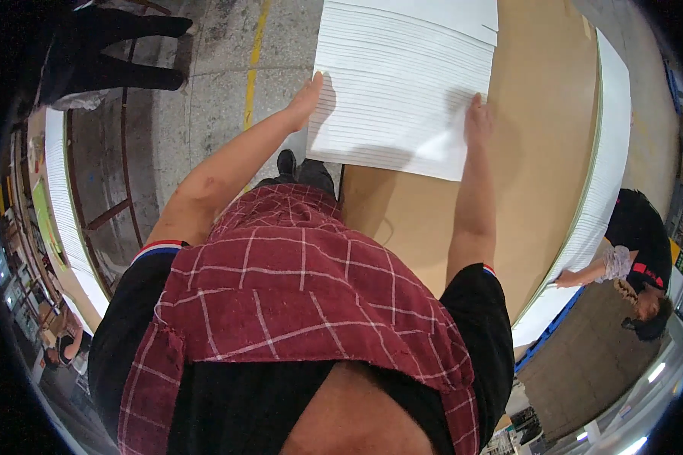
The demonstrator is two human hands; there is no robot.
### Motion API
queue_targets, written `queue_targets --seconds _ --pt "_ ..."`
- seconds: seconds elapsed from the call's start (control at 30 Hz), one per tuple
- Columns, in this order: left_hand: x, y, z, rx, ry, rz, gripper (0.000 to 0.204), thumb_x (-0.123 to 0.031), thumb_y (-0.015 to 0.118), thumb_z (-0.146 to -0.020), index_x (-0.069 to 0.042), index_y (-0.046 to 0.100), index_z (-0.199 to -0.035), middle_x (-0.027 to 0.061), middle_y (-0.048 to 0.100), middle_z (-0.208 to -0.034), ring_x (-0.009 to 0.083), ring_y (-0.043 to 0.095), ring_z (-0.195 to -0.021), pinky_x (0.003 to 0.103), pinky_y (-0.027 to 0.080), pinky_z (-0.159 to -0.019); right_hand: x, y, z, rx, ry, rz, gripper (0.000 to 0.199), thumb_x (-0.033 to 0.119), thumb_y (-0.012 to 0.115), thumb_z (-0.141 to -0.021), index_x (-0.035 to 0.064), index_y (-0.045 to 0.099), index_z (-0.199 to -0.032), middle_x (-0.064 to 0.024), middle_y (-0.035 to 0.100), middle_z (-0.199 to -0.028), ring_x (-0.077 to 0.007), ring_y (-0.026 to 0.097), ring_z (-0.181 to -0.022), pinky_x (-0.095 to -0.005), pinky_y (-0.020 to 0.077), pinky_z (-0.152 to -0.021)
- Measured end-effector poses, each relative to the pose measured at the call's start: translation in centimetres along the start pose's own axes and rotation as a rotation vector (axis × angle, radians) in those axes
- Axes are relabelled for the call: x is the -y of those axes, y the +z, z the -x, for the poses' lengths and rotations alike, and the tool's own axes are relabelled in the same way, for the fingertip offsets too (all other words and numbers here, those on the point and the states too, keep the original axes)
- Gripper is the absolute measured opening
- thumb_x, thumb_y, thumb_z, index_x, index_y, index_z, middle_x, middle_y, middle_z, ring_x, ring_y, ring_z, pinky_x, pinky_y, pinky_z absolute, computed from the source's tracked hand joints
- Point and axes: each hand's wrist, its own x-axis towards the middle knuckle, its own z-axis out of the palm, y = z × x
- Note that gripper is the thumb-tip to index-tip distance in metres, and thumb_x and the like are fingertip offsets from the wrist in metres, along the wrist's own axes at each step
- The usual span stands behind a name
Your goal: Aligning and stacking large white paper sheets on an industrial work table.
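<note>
White lined sheet (402, 98), seen from above, with clock directions taken from the centre of the view. The sheet lies between 12 and 1 o'clock, its dark lines running roughly crosswise; it partly covers a brown surface (546, 136), and its left part reaches past that surface's edge. The left hand (306, 101), just short of 12, touches the sheet's left edge; the right hand (478, 121), between 1 and 2, is at its right edge. Each hand is partly curled, but the underside is hidden, so whether either closes firmly on the sheet cannot be told. A checked red apron (303, 280) fills the area around 6. At 11, a yellow line (256, 68) crosses the floor. Toward 3 to 4, a co-worker (641, 250) rests a hand on a long white lined strip (596, 182). Toward 10, a person in dark trousers (140, 73) stands.
</note>
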Motion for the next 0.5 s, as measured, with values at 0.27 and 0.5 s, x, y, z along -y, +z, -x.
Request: queue_targets --seconds 0.27,0.5 --pt "0.9 -0.7 -2.4 -0.139 0.098 -0.367 0.052 -0.042 0.039 -0.079 0.005 0.048 -0.100 0.0156 0.053 -0.095 0.0202 0.050 -0.086 0.031 0.039 -0.073 -3.1 -1.5 -1.9 0.192 -0.068 -0.513 0.044 0.038 0.041 -0.081 -0.0018 0.055 -0.092 -0.0106 0.056 -0.085 -0.0168 0.050 -0.080 -0.0299 0.0372 -0.076" --pt "3.1 -2.7 -0.1 -0.105 0.028 -0.279 0.044 -0.042 0.042 -0.079 0.001 0.054 -0.084 0.0067 0.054 -0.074 0.0124 0.049 -0.065 0.027 0.039 -0.056 -5.9 -1.6 -0.7 0.757 0.127 -0.960 0.052 0.045 0.031 -0.083 -0.0005 0.051 -0.100 -0.0068 0.055 -0.088 -0.0142 0.053 -0.074 -0.0259 0.0431 -0.062"
